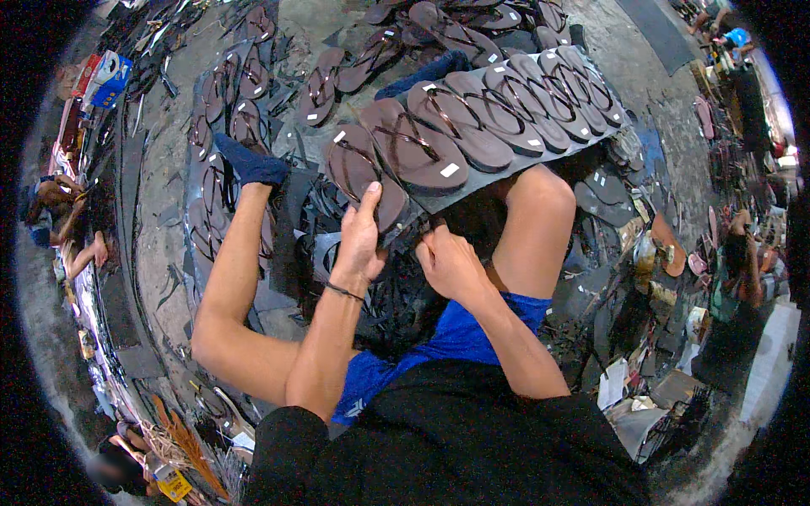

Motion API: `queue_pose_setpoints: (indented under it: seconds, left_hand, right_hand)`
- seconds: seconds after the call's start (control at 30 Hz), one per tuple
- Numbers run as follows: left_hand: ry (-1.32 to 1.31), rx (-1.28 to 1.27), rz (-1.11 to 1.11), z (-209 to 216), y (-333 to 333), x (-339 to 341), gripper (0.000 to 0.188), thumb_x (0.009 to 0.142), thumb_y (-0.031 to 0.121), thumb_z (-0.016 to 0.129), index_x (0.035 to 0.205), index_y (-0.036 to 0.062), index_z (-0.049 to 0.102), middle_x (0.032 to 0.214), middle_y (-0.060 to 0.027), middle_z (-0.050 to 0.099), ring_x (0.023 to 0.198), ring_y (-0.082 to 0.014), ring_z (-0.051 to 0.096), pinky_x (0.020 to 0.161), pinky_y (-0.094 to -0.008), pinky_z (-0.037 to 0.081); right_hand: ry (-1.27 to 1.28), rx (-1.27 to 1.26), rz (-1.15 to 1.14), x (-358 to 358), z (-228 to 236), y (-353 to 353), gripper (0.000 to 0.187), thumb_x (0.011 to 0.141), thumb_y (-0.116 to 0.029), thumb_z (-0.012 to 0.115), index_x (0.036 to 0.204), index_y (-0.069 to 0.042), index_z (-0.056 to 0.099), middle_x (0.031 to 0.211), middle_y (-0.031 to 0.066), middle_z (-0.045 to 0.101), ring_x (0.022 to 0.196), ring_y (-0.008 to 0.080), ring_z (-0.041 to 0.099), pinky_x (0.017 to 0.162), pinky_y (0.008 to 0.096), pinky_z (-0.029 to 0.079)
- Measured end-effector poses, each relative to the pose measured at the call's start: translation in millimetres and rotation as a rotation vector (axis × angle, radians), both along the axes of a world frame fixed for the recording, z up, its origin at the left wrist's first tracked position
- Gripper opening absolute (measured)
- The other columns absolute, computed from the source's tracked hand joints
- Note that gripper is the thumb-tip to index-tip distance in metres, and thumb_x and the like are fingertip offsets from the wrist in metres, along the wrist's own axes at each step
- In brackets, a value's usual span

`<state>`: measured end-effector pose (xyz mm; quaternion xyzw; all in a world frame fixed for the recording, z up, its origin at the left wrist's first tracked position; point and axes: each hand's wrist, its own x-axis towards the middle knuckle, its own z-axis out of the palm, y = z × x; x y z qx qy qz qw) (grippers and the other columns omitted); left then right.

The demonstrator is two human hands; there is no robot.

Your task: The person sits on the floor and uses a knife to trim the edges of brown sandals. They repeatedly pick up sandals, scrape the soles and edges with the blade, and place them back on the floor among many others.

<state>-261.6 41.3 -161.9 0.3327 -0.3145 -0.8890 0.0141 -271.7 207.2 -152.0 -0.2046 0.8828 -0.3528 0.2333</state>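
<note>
My left hand (361,244) grips the heel end of a brown flip-flop (348,160), its thumb on the footbed and its fingers curled underneath. That flip-flop has shiny dark straps and a small white label, and lies at the left end of a grey board (439,202). Just below the board's near edge, my right hand (456,263) is closed with curled fingers; what they pinch, if anything, is hidden. Along the board, to the right of the held one, several matching flip-flops (430,160) stand in a slanted row, most with white labels.
More brown flip-flops (321,84) lie on the grey floor beyond and on a sheet at left. My bent legs flank the board. Dark scraps (591,295) litter the right side. Other people (63,211) sit at the far left and right edges.
</note>
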Motion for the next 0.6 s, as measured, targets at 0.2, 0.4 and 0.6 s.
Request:
queue_pose_setpoints:
  seconds: [0.2,0.4,0.6]
  left_hand:
    - [-0.055,0.098,0.088,18.7,22.3,2.0,0.027,0.093,0.035,0.057,0.099,0.0103,0.063,0.089,-0.0016,0.068,0.075,-0.0136,0.063,0.065,-0.0269,0.052]
    - [-0.045,0.181,0.133,5.0,11.1,10.1,0.027,0.092,0.035,0.059,0.100,0.0096,0.062,0.088,-0.0031,0.067,0.074,-0.0143,0.063,0.063,-0.0259,0.052]
    - [-0.026,0.212,0.145,5.6,12.4,11.1,0.026,0.092,0.034,0.059,0.097,0.0091,0.062,0.083,-0.0026,0.066,0.070,-0.0141,0.063,0.058,-0.0237,0.053]
  right_hand:
    - [0.036,0.388,0.006,-2.0,-19.3,-16.2,0.030,0.083,-0.022,0.059,0.100,0.002,0.058,0.088,0.0237,0.066,0.080,0.0437,0.064,0.071,0.0498,0.053]
    - [0.398,0.225,0.215,-27.4,-87.2,-26.0,0.042,0.087,-0.033,0.055,0.122,-0.012,0.050,0.099,0.0201,0.065,0.078,0.0374,0.065,0.067,0.0459,0.053]
    - [0.115,0.278,0.132,-79.0,-109.9,-39.8,0.042,0.090,-0.034,0.051,0.124,-0.010,0.048,0.091,0.0168,0.063,0.070,0.0320,0.061,0.061,0.0417,0.051]
